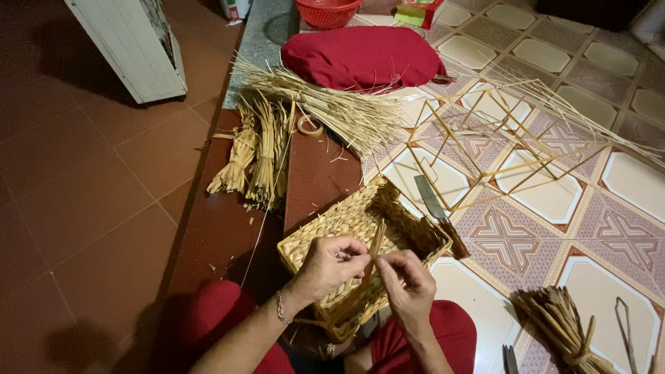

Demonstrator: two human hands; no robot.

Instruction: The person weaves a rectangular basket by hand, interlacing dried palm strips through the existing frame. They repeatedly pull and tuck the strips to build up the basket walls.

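Woven straw forms the rectangular basket (pixel 360 232) resting on the person's lap, holding no loose items. Left hand (pixel 331 266) fingers pinch a flat straw strip (pixel 374 253) at the near rim; right hand (pixel 407 282) fingers grasp the same strip. Farther back, a red mesh basket (pixel 325 12) stands beside a green-and-yellow package (pixel 413 14).

A rectangular woven basket (pixel 360 235) of pale yellow-tan plaited fibre rests tilted against the person's lap, its open mouth facing up and away, one corner pointing toward the tiled floor. Its walls show a tight braided pattern, and the near rim looks unfinished. A flat, brownish fibre strand (pixel 375 246) rises from the near rim, standing nearly upright across the basket's opening, pinched at its lower part between both hands' fingers.
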